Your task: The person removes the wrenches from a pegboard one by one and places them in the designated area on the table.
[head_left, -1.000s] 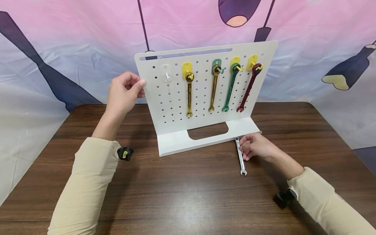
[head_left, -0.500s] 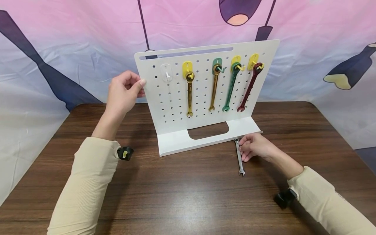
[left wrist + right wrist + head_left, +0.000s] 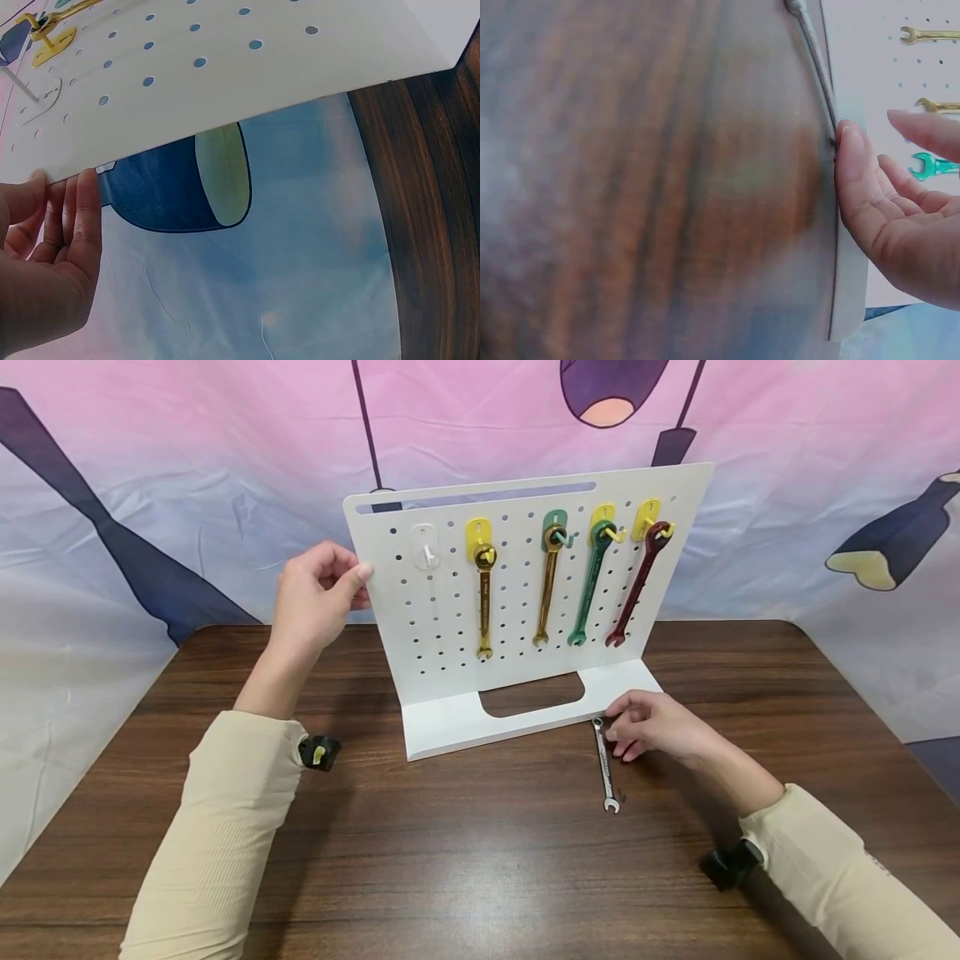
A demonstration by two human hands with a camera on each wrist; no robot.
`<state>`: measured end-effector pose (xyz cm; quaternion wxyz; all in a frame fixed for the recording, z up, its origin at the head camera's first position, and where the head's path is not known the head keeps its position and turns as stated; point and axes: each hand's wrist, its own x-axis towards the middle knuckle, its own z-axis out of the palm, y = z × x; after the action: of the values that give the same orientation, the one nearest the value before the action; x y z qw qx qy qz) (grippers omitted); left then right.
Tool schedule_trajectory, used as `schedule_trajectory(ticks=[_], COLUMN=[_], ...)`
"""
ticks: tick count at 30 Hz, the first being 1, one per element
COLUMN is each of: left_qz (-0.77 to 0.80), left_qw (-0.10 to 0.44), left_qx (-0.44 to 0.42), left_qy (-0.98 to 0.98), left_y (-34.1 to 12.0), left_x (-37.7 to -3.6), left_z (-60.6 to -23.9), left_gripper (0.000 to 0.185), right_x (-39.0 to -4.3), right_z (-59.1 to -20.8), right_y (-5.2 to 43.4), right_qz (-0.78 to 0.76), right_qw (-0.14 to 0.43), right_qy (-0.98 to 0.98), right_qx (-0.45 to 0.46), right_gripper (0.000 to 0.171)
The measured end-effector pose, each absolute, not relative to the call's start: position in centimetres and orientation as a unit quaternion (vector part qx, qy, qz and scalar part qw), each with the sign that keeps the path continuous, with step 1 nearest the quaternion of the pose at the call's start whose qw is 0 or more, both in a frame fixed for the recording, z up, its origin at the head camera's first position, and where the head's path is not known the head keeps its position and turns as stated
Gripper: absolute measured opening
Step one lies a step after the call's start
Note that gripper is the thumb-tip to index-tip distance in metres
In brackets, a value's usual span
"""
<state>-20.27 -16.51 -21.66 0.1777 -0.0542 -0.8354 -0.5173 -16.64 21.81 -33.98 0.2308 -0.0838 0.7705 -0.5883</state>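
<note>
My left hand point(image 3: 315, 597) pinches the left edge of a white pegboard point(image 3: 457, 610) between thumb and fingers. In the left wrist view, the thumb point(image 3: 26, 196) lies at the board's edge, the fingers beside it. A silver combination wrench point(image 3: 604, 768) lies on the table, its ring end right at the front lip of the board's base. Beside that ring end is my right hand point(image 3: 648, 725), fingers loosely bent and spread. In the right wrist view, the thumb point(image 3: 855, 161) overlaps one end of the silver wrench point(image 3: 817, 67), with a gap between thumb and forefinger.
On the board's hooks hang two gold wrenches, one at left point(image 3: 484, 610) and one mid-board point(image 3: 547, 593), a green wrench point(image 3: 589, 589) and a dark red wrench point(image 3: 636, 589). A clear hook point(image 3: 425, 547) at far left bears nothing. Behind the dark wooden table point(image 3: 465, 860) hangs a printed cloth point(image 3: 247, 468).
My right hand has let go of the silver wrench and lifted slightly off it. The wrench has swung a little to the left. My left hand keeps its place on the board.
</note>
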Motion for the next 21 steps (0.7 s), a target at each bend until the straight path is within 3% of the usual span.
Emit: schedule_trajectory(ticks=[21], left_qz=[-0.520], left_qw=[0.183], left_qx=[-0.061], left_qy=[-0.832], left_y=[-16.5], left_x=[-20.4], left_z=[-21.8], left_gripper=[0.017], right_x=[-18.1], right_z=[-30.8], right_y=[19.9], right_qz=[-0.556], right_qw=[0.171], right_qy=[0.785], right_qx=[-0.212], right_gripper=[0.038])
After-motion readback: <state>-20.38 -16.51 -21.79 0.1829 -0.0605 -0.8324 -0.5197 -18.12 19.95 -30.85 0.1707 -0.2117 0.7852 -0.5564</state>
